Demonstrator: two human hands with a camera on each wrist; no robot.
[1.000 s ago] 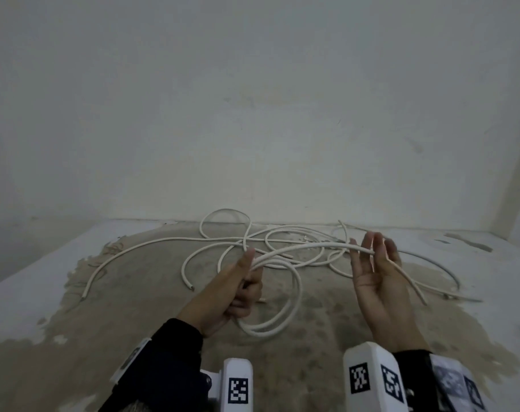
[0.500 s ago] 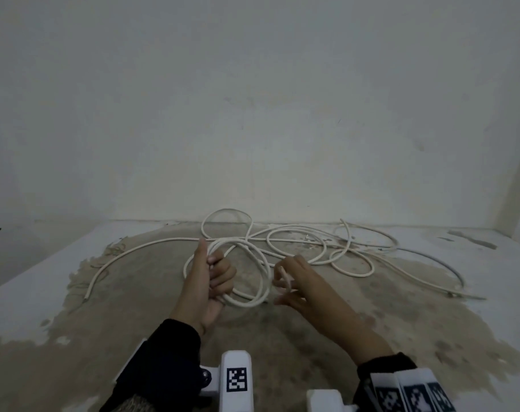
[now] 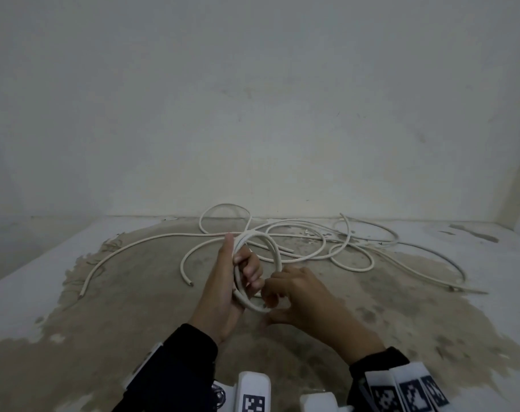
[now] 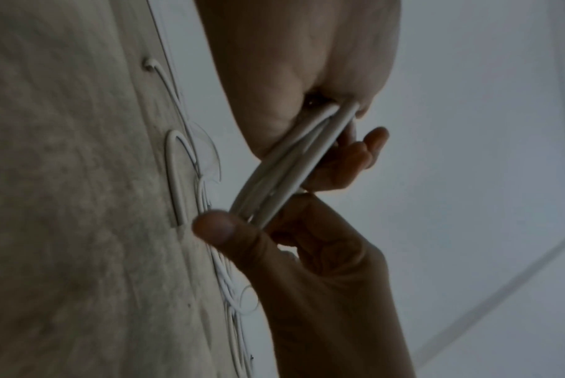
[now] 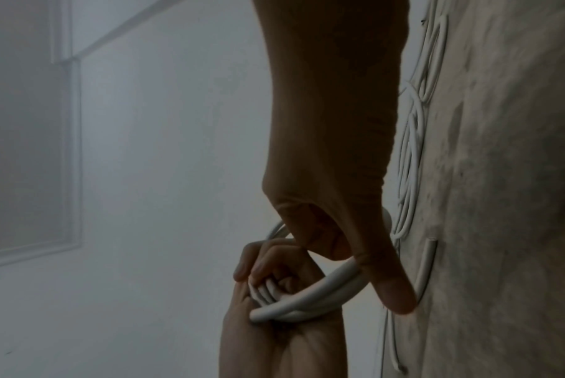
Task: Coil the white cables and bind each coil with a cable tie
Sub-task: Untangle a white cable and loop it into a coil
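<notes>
My left hand (image 3: 243, 273) holds a small coil of white cable (image 3: 274, 251) upright above the floor, thumb pointing up and fingers curled round several strands. My right hand (image 3: 278, 295) pinches the coil's lower right side. In the left wrist view the coil (image 4: 287, 168) runs out of the left palm, and the right hand (image 4: 307, 255) has its thumb on the strands. The right wrist view shows the coil (image 5: 323, 294) passing between my right thumb and forefinger, with the left hand (image 5: 274, 332) gripping it below. No cable tie is in view.
Loose white cables (image 3: 327, 248) lie tangled on the floor beyond my hands, reaching towards the wall. One cut end (image 3: 190, 283) lies left of the coil, another (image 3: 81, 295) further left. The floor (image 3: 134, 322) is stained brown, with pale edges.
My right hand, earlier open and palm-up under the cable on the right, has swung left to the coil and now pinches it. The coil is tighter, and my left hand has turned upright.
</notes>
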